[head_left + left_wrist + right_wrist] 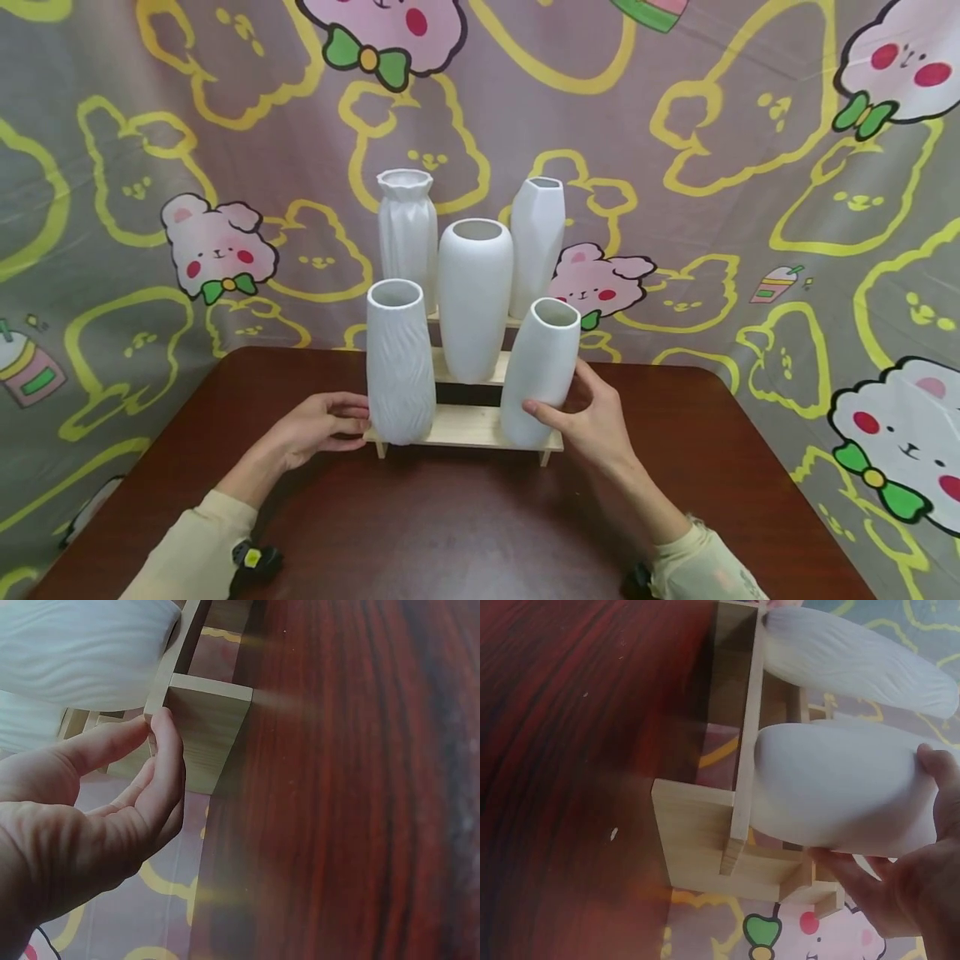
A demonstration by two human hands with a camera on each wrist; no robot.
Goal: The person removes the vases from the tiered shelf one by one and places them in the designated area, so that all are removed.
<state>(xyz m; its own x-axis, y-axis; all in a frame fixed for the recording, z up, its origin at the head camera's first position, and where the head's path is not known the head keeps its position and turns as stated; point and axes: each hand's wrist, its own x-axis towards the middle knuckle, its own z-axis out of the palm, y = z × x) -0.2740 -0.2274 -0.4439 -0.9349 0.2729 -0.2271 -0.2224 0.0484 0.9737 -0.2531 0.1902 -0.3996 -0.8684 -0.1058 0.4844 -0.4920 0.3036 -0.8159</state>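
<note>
The right hand grips a smooth white vase, probably hard, slippery and breakable, best held by its sides between thumb and fingers.

A stand sits on a table, before a cloth. Two front vases are left and right on it, one middle vase is behind, between them, and two back vases are behind that.
</note>
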